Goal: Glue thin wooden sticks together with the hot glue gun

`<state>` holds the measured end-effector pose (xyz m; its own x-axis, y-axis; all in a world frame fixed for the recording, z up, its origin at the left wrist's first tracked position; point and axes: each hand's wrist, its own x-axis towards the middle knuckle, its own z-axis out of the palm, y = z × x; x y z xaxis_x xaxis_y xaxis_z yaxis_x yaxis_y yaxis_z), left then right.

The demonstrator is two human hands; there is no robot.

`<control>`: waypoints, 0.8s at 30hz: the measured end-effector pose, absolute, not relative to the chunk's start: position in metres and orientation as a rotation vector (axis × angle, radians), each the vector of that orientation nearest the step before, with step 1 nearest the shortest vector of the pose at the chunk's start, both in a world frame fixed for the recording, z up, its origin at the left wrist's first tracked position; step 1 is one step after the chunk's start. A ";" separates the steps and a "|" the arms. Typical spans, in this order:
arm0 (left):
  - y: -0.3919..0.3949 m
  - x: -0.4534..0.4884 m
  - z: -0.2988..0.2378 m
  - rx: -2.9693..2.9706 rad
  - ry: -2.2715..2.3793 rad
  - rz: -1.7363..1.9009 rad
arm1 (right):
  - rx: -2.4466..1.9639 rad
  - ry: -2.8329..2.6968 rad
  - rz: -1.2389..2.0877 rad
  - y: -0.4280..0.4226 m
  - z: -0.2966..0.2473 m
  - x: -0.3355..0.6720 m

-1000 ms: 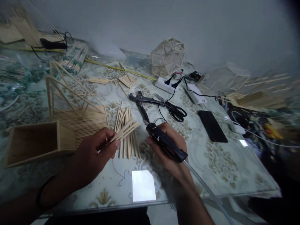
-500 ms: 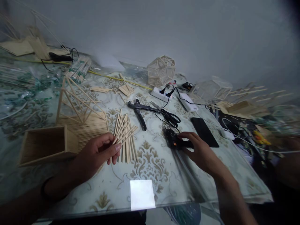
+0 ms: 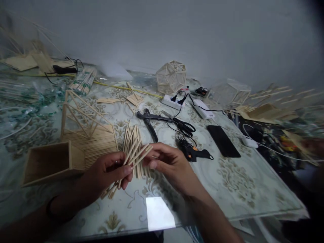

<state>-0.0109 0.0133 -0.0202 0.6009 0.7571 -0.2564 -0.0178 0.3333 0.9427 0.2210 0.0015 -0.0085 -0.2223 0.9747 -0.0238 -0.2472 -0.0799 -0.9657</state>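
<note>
Wooden sticks [image 3: 142, 155] sat pinched between thumb and fingers of the left hand [image 3: 112, 172], below the frame's centre. Handling them seemed the step in hand; a next move would have needed that pinch steady. The right hand [image 3: 170, 165] partly hid the stick pile [image 3: 130, 135]; its grip I couldn't tell.

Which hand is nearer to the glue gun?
Right. The right hand is close beside the glue gun, on its left; the left hand is farther left, holding sticks.
</note>
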 end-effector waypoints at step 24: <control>0.008 -0.012 -0.021 1.067 0.707 0.540 | -0.724 -0.905 1.648 0.018 -0.039 0.184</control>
<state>-0.0122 0.0081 -0.0209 0.6638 0.7028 -0.2559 -0.0624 0.3930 0.9174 0.1836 0.0182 -0.0391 -0.2452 0.9694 -0.0148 -0.5079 -0.1414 -0.8497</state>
